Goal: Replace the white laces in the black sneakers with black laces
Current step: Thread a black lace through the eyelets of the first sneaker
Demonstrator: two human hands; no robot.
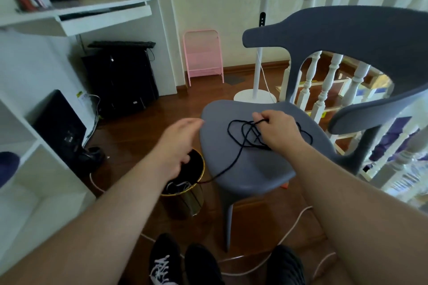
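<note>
Tangled black laces (240, 133) lie on the seat of a grey-blue chair (252, 169), and one strand trails off the seat's front edge toward a bin. My right hand (276, 131) pinches the laces at the top of the tangle. Over the bin, left of the chair, my left hand (177, 141) hovers with relaxed fingers and holds nothing. A black sneaker with white laces (163, 261) sits on the floor at the bottom. Beside it is a second black sneaker (201, 264), whose laces I cannot make out.
A black bin with a gold rim (185, 199) stands by the chair and has white lace inside. A white cable (289, 231) runs across the wooden floor. White shelves (34, 169) stand at left, with a fan (259, 71) and banister (324, 90) behind the chair. Another dark shoe (284, 266) is at bottom right.
</note>
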